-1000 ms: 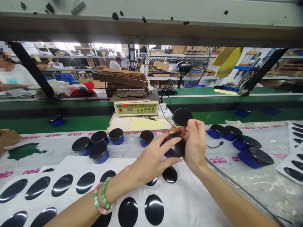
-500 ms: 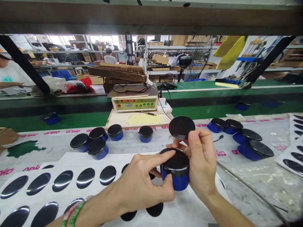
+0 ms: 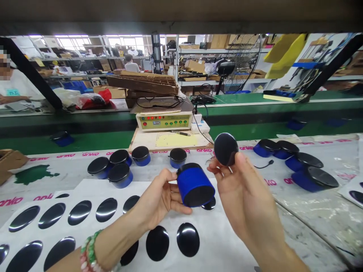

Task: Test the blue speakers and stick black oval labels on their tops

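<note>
My left hand (image 3: 163, 194) grips a small blue round device with a black cap (image 3: 195, 185), tilted so that its dark flat end faces me. Between thumb and fingers my right hand (image 3: 241, 185) pinches a glossy black disc (image 3: 226, 149), held upright just above and right of the device, apart from it. Under both hands lies a white backing sheet (image 3: 170, 221) with rows of glossy black discs (image 3: 188, 239) on it.
Similar blue devices stand in a group at left (image 3: 120, 175), singly in the middle (image 3: 178, 156) and in a row at right (image 3: 314, 177). Behind them is a control box (image 3: 164, 121) with lit buttons, beside a green conveyor (image 3: 93, 136). A person (image 3: 19, 85) sits at far left.
My left hand has turned the device over, from cap up to its flat end facing me. My right hand has come off the device and holds the disc further right, turned more upright.
</note>
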Tool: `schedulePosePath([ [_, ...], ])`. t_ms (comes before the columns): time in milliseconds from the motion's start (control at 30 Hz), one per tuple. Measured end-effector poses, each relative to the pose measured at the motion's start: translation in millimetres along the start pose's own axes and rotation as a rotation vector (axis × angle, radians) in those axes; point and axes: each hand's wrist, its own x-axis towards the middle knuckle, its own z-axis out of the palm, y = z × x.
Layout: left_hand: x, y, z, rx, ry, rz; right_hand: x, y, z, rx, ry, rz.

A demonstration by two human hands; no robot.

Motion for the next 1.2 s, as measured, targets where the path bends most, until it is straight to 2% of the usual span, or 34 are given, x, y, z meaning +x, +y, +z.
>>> schedulePosePath([
  [100, -2.3, -5.1, -1.3, 0.007, -0.054, 0.105, -9.0, 6.2, 2.1, -0.017, -0.006, 0.029],
  [200, -6.9, -10.9, -2.9, 0.158, -0.087, 0.23, -15.1, 11.9, -1.5, -0.017, 0.001, 0.044],
  [267, -10.3, -16.5, -6.7, 0.351, -0.036, 0.285, -17.6, 15.1, -9.1, -0.022, -0.027, 0.072],
  [367, -13.0, -29.2, -19.7, 0.747, 0.118, 0.361, -20.0, 19.9, -27.5, -0.048, -0.101, 0.169],
  [467, -11.6, -44.5, -37.2, 1.015, 0.199, 0.392, -22.9, 27.1, -48.4, -0.106, -0.089, 0.289],
  [567, -8.1, -55.4, -48.9, 1.067, 0.171, 0.375, -28.6, 36.9, -63.2, -0.228, -0.06, 0.371],
  [700, -5.0, -58.5, -51.9, 1.108, 0.156, 0.341, -39.0, 49.6, -69.2, -0.354, -0.084, 0.388],
  [900, -5.0, -59.2, -52.1, 1.158, 0.144, 0.393, -46.2, 59.7, -59.7, -0.502, -0.132, 0.34],
  [1100, -4.8, -60.5, -53.7, 1.207, 0.14, 0.416, -45.3, 60.4, -50.1, -0.574, -0.177, 0.352],
  [1200, -4.6, -61.7, -54.2, 1.208, 0.138, 0.431, -44.8, 59.6, -48.5, -0.655, -0.175, 0.302],
])
